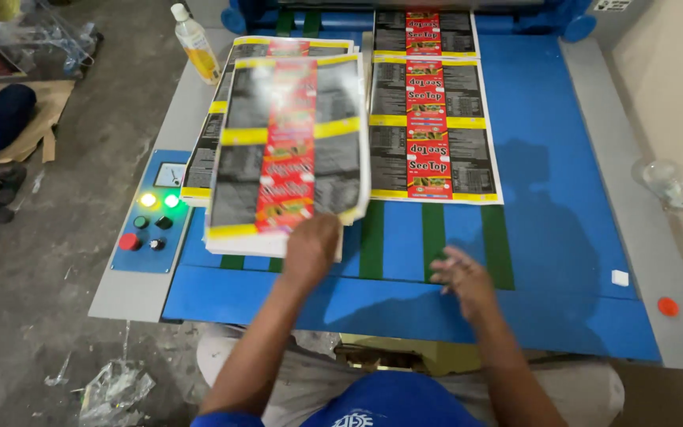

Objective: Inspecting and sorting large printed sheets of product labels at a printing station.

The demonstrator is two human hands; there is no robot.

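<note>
Head view: left hand pinches the near edge of a printed sheet, which rises away from the grip above the stack; right hand hovers open, empty, over the blue table.

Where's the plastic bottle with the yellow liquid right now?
In the head view, the clear plastic bottle with yellow liquid stands at the upper left on the grey machine ledge, beside the printed sheet stack.

On the table, the stack lies left of the sheet; the panel left of the stack, the bottle behind it.
</note>
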